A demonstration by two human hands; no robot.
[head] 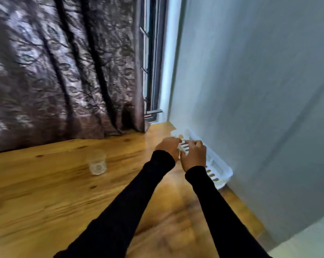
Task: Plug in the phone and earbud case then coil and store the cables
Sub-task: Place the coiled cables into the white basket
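Head view: both hands meet at the near long wall of a white slotted tray that lies on the tabletop along the wall. The left hand and right hand are almost touching, fingers curled, with a small white item between them. Blur prevents identification; it may be a coiled cable or part of the tray wall. Each grip appears closed round that item, the left from its left side, the right from above and to its right. The tray's long axis runs away from the person, parallel to the wall, and its interior lies just right of and beyond the hands. The right hand is the nearer to it. Judgement: storing calls for a short move rightward over the tray rim. No phone or earbud case is discernible. A clear glass stands well apart to the left.
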